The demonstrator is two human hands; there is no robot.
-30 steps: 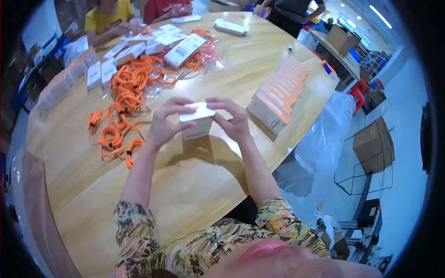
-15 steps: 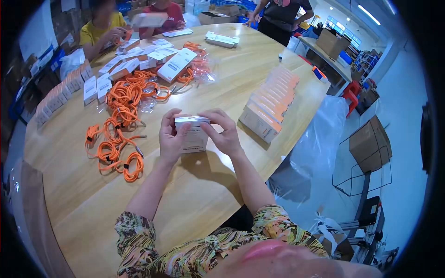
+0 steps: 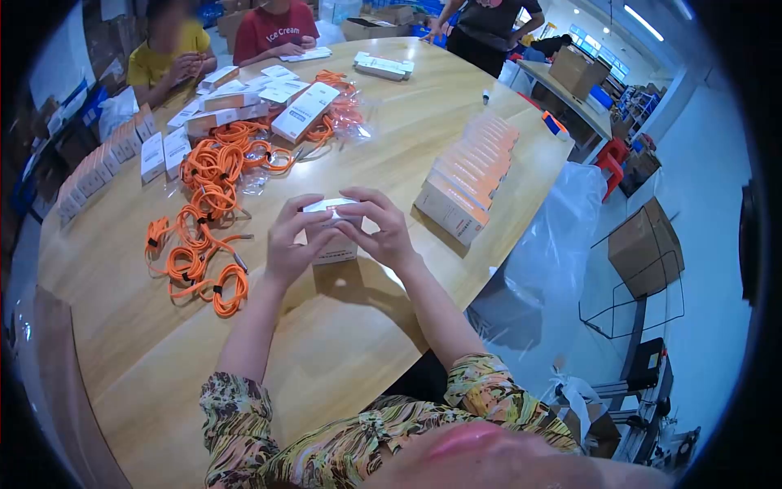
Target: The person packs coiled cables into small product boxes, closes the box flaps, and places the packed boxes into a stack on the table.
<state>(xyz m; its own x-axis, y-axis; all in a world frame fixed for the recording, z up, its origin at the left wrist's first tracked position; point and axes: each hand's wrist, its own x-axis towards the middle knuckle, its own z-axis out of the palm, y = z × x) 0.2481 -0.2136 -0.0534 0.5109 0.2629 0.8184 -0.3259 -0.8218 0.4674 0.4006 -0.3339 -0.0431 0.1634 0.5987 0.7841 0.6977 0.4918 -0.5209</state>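
Observation:
A small white cardboard box [image 3: 336,253] stands upright on the table in front of me. My left hand [image 3: 295,238] grips its left side and top edge, fingers curled over the upper end. On the right side my right hand [image 3: 383,230] holds the same box, with fingertips on the top and the thumb at the front. Its top looks closed, though the fingers cover part of it. Left of my hands lie coiled orange cables [image 3: 218,175] with dark ties. To the right, a row of orange-and-white boxes [image 3: 453,213] stands packed together.
More white boxes [image 3: 306,111] lie heaped behind the cables, and another row [image 3: 102,163] lines the table's left edge. Two people sit across the round table [image 3: 342,350]; another stands at the far side. A plastic-covered bin [image 3: 542,261] stands beside the right edge.
My fingers have moved further over the box's top, and its upper end now looks flatter. The person in yellow has lowered a white box onto the heap. The view has shifted slightly.

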